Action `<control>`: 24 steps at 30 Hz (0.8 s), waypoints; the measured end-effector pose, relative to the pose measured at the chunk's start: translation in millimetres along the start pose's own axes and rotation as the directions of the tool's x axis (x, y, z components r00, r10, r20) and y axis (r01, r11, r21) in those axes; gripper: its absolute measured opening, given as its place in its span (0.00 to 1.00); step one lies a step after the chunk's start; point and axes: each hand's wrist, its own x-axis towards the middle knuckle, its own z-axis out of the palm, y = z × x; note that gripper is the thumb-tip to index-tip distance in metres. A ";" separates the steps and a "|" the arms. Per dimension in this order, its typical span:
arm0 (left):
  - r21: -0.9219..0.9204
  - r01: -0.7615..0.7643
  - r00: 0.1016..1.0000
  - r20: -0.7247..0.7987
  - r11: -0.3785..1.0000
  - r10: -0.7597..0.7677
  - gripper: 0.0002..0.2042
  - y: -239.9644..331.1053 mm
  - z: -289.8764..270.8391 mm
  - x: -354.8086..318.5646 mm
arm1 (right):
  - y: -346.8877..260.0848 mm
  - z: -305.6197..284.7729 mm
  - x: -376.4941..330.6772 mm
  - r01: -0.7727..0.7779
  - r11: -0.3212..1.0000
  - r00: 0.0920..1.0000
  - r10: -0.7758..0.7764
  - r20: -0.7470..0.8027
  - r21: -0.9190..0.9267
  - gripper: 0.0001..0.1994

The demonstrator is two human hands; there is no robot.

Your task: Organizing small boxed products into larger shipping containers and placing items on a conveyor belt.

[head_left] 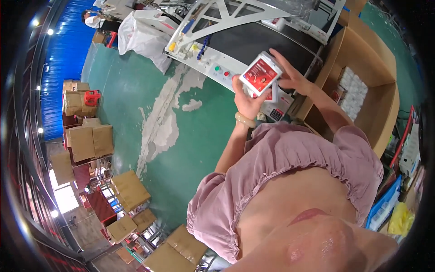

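My left hand [247, 102] grips a white-edged pack with a red printed front [260, 76] from its lower left side. My right hand [294, 78] is at the pack's right edge, with its thumb near the lower corner and its fingers stretched up behind it. A second red and white pack [271, 96] shows partly underneath, beside my left fingers; what supports it is hidden. Both hands are in front of a machine's black conveyor belt [235, 44], over its pale control panel [212, 68] with green and red buttons.
To the right stands a large open cardboard box [375, 68] with white wrapped packs [353, 93] inside. A white sack [140, 41] lies by the machine at the upper left. Stacked cartons [88, 143] line the left. A person [95, 21] is far off.
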 end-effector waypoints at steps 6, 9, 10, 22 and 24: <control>0.288 0.025 0.996 0.074 0.957 -0.048 0.40 37.6 6.6 15.0 | -9.1 10.1 10.5 0.042 0.985 0.972 -0.079 -0.223 -0.167 0.24; 0.341 0.018 0.992 0.114 0.940 -0.061 0.40 44.4 10.8 15.7 | -2.0 5.1 17.1 0.000 0.999 0.960 -0.011 -0.278 -0.041 0.22; 0.345 0.037 0.989 0.120 0.938 -0.083 0.40 45.4 12.3 14.2 | -1.4 5.6 18.1 -0.021 0.999 0.953 0.028 -0.301 0.026 0.21; -0.471 0.511 0.842 0.444 0.719 -0.307 0.30 2.8 1.4 30.1 | -40.4 -13.2 17.1 0.351 0.563 0.932 -0.286 0.222 -0.749 0.27; -0.477 0.622 0.762 0.550 0.621 -0.341 0.30 -4.5 -3.8 25.8 | -22.7 -25.2 15.1 0.244 0.683 0.966 -0.234 0.110 -0.689 0.27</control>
